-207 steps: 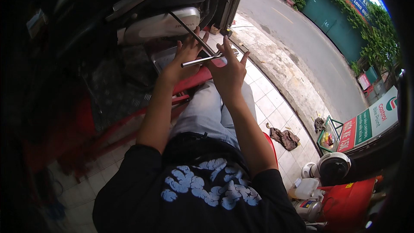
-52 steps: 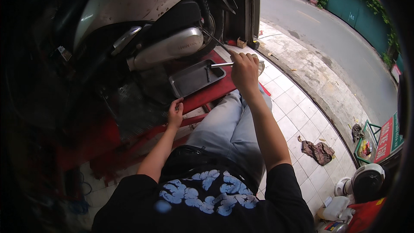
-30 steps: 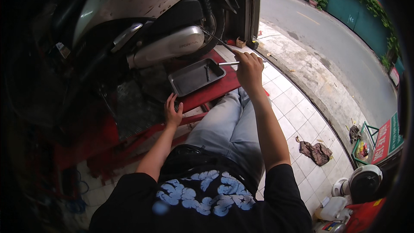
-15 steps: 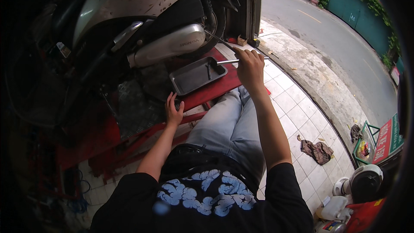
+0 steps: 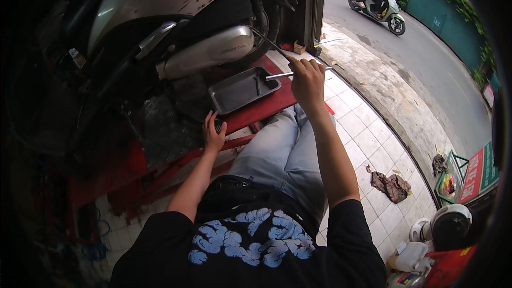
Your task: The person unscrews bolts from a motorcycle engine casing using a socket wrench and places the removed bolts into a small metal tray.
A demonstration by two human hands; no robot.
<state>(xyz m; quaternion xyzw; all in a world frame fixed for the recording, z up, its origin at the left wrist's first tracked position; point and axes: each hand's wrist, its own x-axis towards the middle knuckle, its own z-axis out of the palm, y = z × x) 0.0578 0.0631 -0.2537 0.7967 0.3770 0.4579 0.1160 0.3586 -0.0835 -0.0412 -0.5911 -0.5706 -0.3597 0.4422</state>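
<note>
My right hand (image 5: 308, 81) is closed around a T-handle wrench (image 5: 281, 75). The wrench's silver crossbar sticks out on both sides of my fist, and its dark shaft runs up to the far end of the silver exhaust muffler (image 5: 224, 51) on a scooter (image 5: 160, 0). What the tip meets there is too small to make out. With fingers spread, my left hand (image 5: 214, 134) rests at the near edge of the red lift platform (image 5: 261, 111). Beside it on the platform lies a dark rectangular tray (image 5: 234, 96) with a small dark bolt-like piece (image 5: 258, 85) inside.
A crumpled brown rag (image 5: 392, 185) lies on the white floor tiles to the right. Plastic containers (image 5: 410, 256) and a white-and-black helmet-like object (image 5: 452, 223) stand at lower right. Beyond the doorway, two people ride a white motor scooter (image 5: 393, 12) along the road.
The scooter with two riders has come into view on the road. My right hand and the wrench have shifted only very slightly; my left hand stays at the platform edge.
</note>
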